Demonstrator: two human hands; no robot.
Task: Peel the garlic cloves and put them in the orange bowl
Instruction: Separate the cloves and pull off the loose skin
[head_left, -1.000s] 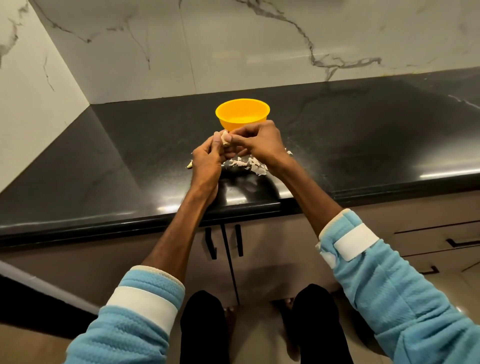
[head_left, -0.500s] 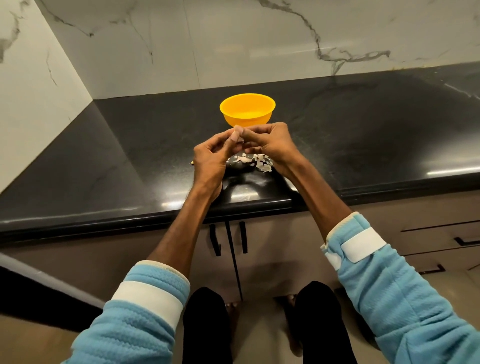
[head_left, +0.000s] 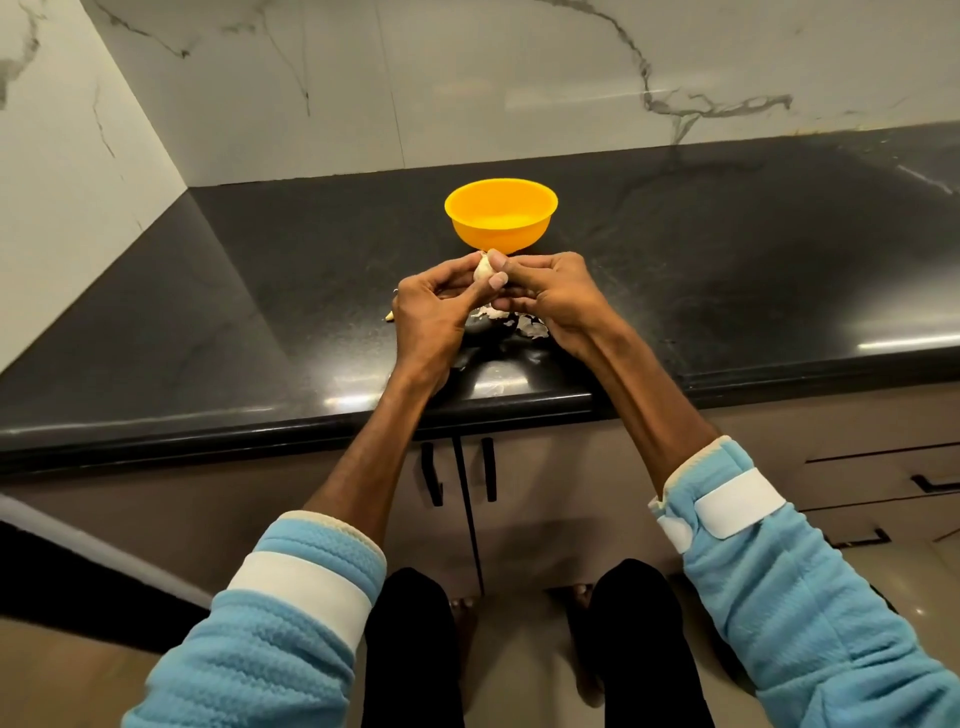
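Observation:
A pale garlic clove (head_left: 482, 268) is held up between both hands, just in front of the orange bowl (head_left: 501, 214). My left hand (head_left: 434, 317) grips it with thumb and fingers from the left. My right hand (head_left: 550, 296) pinches it from the right, fingertips on its top and side. The bowl stands upright on the black countertop (head_left: 260, 291) behind the hands; what lies inside it cannot be made out. Loose garlic skins (head_left: 530, 327) lie on the counter under the hands.
One small pale piece (head_left: 388, 315) lies on the counter left of my left hand. Marble walls close the counter at the back and left. Cabinet doors with black handles (head_left: 460, 470) and drawers sit below the counter's front edge.
Both hands have stayed together in front of the bowl. The clove now shows more between the fingertips, and the fingers have shifted on it.

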